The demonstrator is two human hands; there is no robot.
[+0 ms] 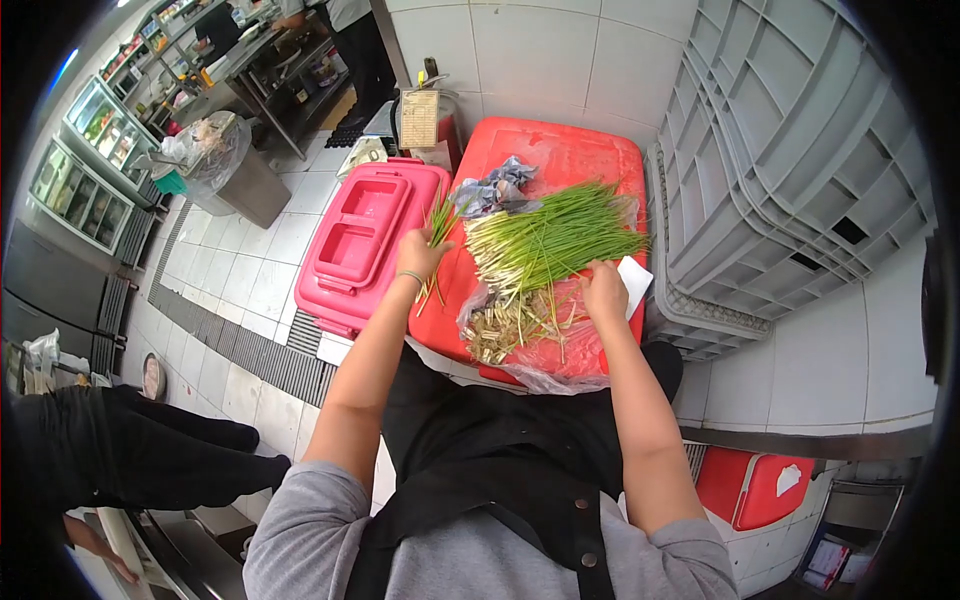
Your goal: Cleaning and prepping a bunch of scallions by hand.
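My left hand (421,255) grips a small bunch of scallions (442,219) over the left edge of a red plastic cooler box lid (559,142). A large pile of scallions (555,236) lies on that lid, white ends to the left, green tops to the right. My right hand (606,291) is at the near right side of the pile, fingertips close to the stalks; whether it holds any is hidden. A flat white piece (636,282) shows beside it, too covered to identify. Cut root ends (495,334) lie in a heap on a clear plastic bag (551,360) nearest me.
A crumpled blue-grey cloth or paper (499,187) touches the pile's far left. Left stands a pink lidded box (360,232); right, stacked grey plastic crates (780,165). A lined trash bin (247,180) is farther off. People stand at far left (150,450) and the back counter (360,60).
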